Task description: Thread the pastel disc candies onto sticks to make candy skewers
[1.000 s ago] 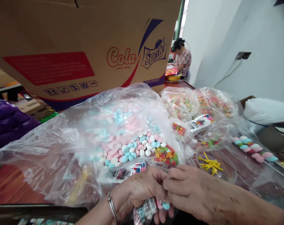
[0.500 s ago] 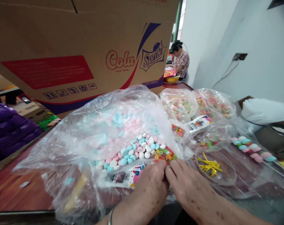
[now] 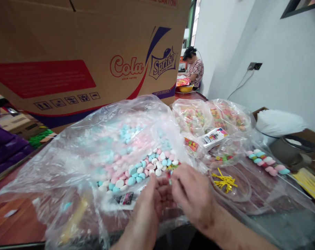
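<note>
My left hand (image 3: 149, 205) is cupped, its fingers curled inward and pressed together; what lies in it, if anything, is hidden. Against it, my right hand (image 3: 194, 198) has its fingers closed in a pinch, with a tiny reddish bit at the tips too small to name. Just beyond both hands, pink, blue and white marshmallow-like candies (image 3: 139, 172) spill from a large clear plastic bag (image 3: 76, 139). A few small ring candies (image 3: 173, 167) show behind my right fingers. Left of my hands lies a printed card (image 3: 125, 198), partly covered by my left hand.
A big carton (image 3: 76, 45) stands behind the bag. To the right are bags of ring candies (image 3: 195, 116), a stack of labels (image 3: 213, 138), gold twist ties (image 3: 225, 181) in a clear round container, candy skewers (image 3: 268, 162) and yellow sticks (image 3: 309, 184). A co-worker (image 3: 195, 69) sits farther back.
My hands have lifted off the ring candies and drawn slightly toward me. The left has turned into a cup, and the right has come over beside its fingers. The view has shifted right.
</note>
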Available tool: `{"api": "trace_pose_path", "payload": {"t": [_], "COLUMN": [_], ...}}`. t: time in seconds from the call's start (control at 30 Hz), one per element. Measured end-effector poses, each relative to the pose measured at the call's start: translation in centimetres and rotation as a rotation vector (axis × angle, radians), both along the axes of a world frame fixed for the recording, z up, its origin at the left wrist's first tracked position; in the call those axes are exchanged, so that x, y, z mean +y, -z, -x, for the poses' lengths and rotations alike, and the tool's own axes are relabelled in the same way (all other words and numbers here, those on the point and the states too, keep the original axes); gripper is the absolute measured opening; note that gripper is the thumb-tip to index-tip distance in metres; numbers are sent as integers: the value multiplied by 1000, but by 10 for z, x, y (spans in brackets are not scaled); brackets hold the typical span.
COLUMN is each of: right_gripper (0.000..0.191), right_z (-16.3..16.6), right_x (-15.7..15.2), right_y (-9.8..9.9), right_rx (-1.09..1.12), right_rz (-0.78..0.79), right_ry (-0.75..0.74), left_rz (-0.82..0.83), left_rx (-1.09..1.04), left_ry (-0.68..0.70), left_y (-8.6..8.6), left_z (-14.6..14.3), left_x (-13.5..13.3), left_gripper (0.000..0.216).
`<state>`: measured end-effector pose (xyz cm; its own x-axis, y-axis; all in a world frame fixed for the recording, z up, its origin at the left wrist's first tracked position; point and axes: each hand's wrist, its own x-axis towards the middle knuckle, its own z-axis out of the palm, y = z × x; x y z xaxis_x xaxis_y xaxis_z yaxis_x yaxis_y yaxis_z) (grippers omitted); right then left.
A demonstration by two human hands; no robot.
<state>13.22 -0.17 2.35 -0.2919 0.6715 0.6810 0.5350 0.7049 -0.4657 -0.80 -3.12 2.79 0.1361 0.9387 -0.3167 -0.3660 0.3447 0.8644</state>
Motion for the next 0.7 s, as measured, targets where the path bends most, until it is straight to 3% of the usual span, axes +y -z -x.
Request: {"api": "trace_pose_path", "payload": {"t": [0.07,0.13,0.23,0.27,0.33,0.37,0.47,0.53,0.57,0.63,0.7], "right_gripper": [19,19,18,17,17,17,19,23,25,25,20], "right_z": [8,10,10,11,15,18,26,28,29,31,32], "right_x": [-12,-16,-14,-13,-16,-18,-26,-29,-29,-30,-31], "right_y": [2,4,7,7,8,9,12,14,14,13,13], "right_rx": [38,97,183,192,218,246,439,584,637,667,611], "right_rz": [-11,33,103,108,119,179,642,973,1052,1047,891], "right_ry": [-82,-111,-46,-46,-124,-192,-362,-406,-416,-426,-396], "left_rz": [47,-134,-121,-42,89,79,-148,-340,-415,-524,-590], "left_rx": [-272,-353,-144,-76,-113,-155,-216,-151,-82,109,292], "left_ry": [-42,-70,295,291,193,119,32,123,166,110,-177], "left_y": [-15,-30,-37,-35,-29,-26,-23,-23,-23,-18,-12], "left_z": [12,26,38,39,37,35,33,34,34,35,38], "left_x": [7,8,2,1,-1,-2,-9,-17,-21,-30,-37], "left_gripper": [47,49,61,59,50,45,40,50,53,49,37]}}
